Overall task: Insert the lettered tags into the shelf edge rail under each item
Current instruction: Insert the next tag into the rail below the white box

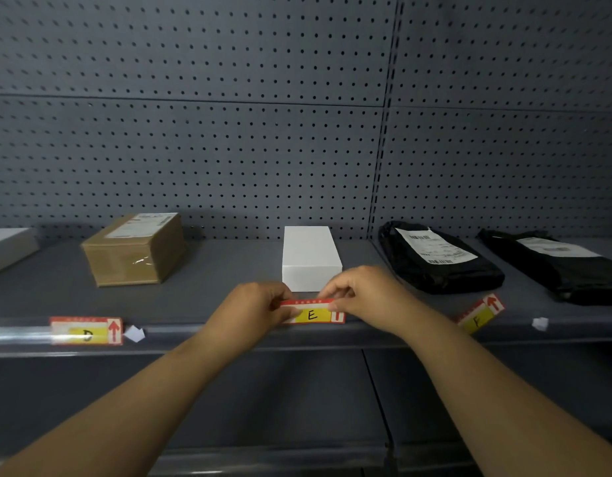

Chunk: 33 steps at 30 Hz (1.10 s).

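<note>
Both hands on the E tag, at the front edge of the shelf, directly in front of the white box. Left hand pinches the tag's left end, grip closed on it. Right hand pinches the top right edge, grip closed on it too. Tag sits level along the rail; can't tell if its lower edge is seated in the rail.

D tag is in the rail further left, roughly under the brown box, behind the clear strip. Small white paper scrap just right of it.

F tag lies tilted on the shelf edge to the right, in front of the near black bag, not in the rail. Second black bag further right, another white scrap near the edge below it.

Grey box partly in view at far left. Pegboard behind everything.
</note>
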Each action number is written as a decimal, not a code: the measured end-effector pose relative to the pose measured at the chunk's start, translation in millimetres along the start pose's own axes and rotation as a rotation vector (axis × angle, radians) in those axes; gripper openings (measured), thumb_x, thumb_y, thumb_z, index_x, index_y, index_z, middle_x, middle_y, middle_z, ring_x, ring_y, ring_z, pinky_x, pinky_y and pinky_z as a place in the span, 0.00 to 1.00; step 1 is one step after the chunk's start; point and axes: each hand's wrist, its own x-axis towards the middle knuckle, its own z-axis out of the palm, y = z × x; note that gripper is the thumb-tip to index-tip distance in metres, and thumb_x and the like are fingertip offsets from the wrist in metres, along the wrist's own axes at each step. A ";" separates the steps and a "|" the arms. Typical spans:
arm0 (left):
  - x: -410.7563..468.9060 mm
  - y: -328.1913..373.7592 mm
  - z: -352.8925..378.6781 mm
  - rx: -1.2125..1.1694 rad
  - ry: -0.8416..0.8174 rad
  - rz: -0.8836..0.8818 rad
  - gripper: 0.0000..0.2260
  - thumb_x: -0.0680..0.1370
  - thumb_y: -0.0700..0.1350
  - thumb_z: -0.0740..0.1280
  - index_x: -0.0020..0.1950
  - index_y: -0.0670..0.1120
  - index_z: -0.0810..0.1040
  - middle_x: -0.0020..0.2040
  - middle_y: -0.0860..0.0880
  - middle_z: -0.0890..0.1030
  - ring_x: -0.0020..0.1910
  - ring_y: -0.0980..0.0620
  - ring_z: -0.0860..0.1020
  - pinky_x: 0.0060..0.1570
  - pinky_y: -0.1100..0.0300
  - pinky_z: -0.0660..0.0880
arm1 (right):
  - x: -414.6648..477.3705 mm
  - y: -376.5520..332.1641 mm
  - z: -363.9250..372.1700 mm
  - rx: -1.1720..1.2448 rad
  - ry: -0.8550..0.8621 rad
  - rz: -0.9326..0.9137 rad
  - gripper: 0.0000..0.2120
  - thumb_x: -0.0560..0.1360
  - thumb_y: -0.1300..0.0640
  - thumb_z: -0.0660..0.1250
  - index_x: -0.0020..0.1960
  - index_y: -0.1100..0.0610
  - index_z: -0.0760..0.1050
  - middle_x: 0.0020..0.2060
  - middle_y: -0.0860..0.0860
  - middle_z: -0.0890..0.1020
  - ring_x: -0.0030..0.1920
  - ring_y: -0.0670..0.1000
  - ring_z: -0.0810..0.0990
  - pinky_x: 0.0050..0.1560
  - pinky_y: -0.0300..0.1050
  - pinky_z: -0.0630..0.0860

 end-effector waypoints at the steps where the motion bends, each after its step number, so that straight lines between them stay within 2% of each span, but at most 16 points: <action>1: -0.8 -2.2 1.4 0.007 0.004 0.009 0.04 0.74 0.45 0.69 0.45 0.46 0.82 0.41 0.48 0.81 0.38 0.53 0.76 0.37 0.65 0.70 | -0.5 1.0 2.6 -0.015 0.017 -0.007 0.09 0.72 0.60 0.70 0.51 0.53 0.82 0.44 0.48 0.83 0.36 0.37 0.73 0.38 0.27 0.67; 3: -1.9 -5.3 3.6 0.002 0.022 0.041 0.05 0.74 0.43 0.69 0.46 0.44 0.83 0.43 0.46 0.82 0.40 0.51 0.77 0.41 0.64 0.70 | -1.1 2.6 6.1 -0.052 0.040 -0.018 0.08 0.72 0.59 0.69 0.51 0.54 0.82 0.47 0.49 0.84 0.35 0.36 0.72 0.37 0.23 0.64; 6: -4.5 -8.0 3.8 0.001 0.053 0.099 0.06 0.74 0.41 0.69 0.49 0.44 0.84 0.43 0.44 0.81 0.40 0.53 0.74 0.38 0.70 0.66 | -3.3 2.7 9.3 -0.098 0.056 -0.031 0.08 0.72 0.58 0.69 0.51 0.54 0.82 0.48 0.49 0.84 0.38 0.38 0.73 0.37 0.21 0.64; 9: -6.0 -10.8 4.6 0.049 0.086 0.163 0.06 0.73 0.40 0.70 0.49 0.43 0.84 0.41 0.42 0.80 0.41 0.50 0.75 0.39 0.67 0.65 | -5.6 1.8 11.7 -0.113 0.066 -0.025 0.09 0.73 0.58 0.69 0.52 0.55 0.82 0.49 0.50 0.83 0.41 0.40 0.74 0.39 0.21 0.64; 13: -5.6 -11.9 7.2 0.069 0.113 0.204 0.07 0.74 0.40 0.69 0.50 0.43 0.83 0.41 0.42 0.79 0.42 0.46 0.76 0.40 0.64 0.65 | -7.8 1.0 12.4 -0.138 0.058 -0.017 0.09 0.73 0.58 0.68 0.53 0.55 0.81 0.50 0.50 0.83 0.42 0.41 0.74 0.37 0.21 0.64; 18: -3.2 -9.1 7.4 0.096 0.093 0.202 0.09 0.76 0.41 0.66 0.55 0.43 0.81 0.44 0.41 0.78 0.46 0.44 0.76 0.43 0.61 0.68 | -8.4 -0.1 11.8 -0.160 0.084 -0.009 0.10 0.74 0.59 0.67 0.54 0.56 0.81 0.50 0.52 0.83 0.48 0.48 0.79 0.48 0.33 0.71; 20: -0.4 -8.1 8.4 0.095 0.082 0.218 0.10 0.77 0.42 0.65 0.56 0.43 0.80 0.47 0.40 0.78 0.47 0.44 0.76 0.45 0.60 0.70 | -7.5 1.1 11.4 -0.155 0.103 -0.006 0.10 0.73 0.59 0.68 0.53 0.56 0.81 0.50 0.53 0.83 0.47 0.48 0.80 0.48 0.34 0.70; 23: 1.6 -8.9 7.6 0.177 0.041 0.202 0.12 0.79 0.45 0.62 0.56 0.42 0.80 0.49 0.40 0.78 0.49 0.43 0.76 0.48 0.57 0.73 | -7.8 1.4 11.7 -0.169 0.105 -0.010 0.09 0.73 0.59 0.68 0.53 0.56 0.81 0.49 0.52 0.83 0.48 0.48 0.80 0.49 0.33 0.70; 26: -1.2 -12.6 8.4 0.177 0.088 0.262 0.12 0.76 0.46 0.63 0.45 0.40 0.83 0.40 0.40 0.80 0.39 0.41 0.78 0.39 0.58 0.74 | -9.7 1.5 12.9 -0.163 0.103 -0.010 0.09 0.73 0.59 0.68 0.53 0.57 0.81 0.49 0.52 0.83 0.47 0.48 0.80 0.45 0.28 0.70; 28: -2.9 -13.1 9.8 0.188 0.087 0.323 0.13 0.73 0.47 0.62 0.41 0.41 0.83 0.35 0.42 0.79 0.33 0.43 0.78 0.33 0.60 0.76 | -10.1 2.2 13.5 -0.162 0.101 -0.008 0.09 0.73 0.59 0.68 0.53 0.57 0.81 0.49 0.52 0.83 0.48 0.47 0.79 0.41 0.21 0.64; 31: -3.2 -10.0 9.7 0.173 0.070 0.291 0.08 0.75 0.42 0.66 0.47 0.42 0.84 0.40 0.41 0.80 0.38 0.42 0.79 0.39 0.58 0.76 | -9.4 2.3 12.7 -0.151 0.102 -0.005 0.09 0.73 0.59 0.68 0.53 0.57 0.81 0.50 0.52 0.83 0.48 0.47 0.79 0.39 0.20 0.62; 33: -2.0 -11.3 12.1 0.122 0.136 0.304 0.07 0.74 0.39 0.69 0.50 0.43 0.83 0.41 0.40 0.80 0.40 0.41 0.78 0.40 0.59 0.73 | -8.9 2.3 12.4 -0.147 0.102 -0.007 0.09 0.73 0.59 0.68 0.53 0.57 0.81 0.50 0.52 0.83 0.49 0.47 0.79 0.40 0.20 0.63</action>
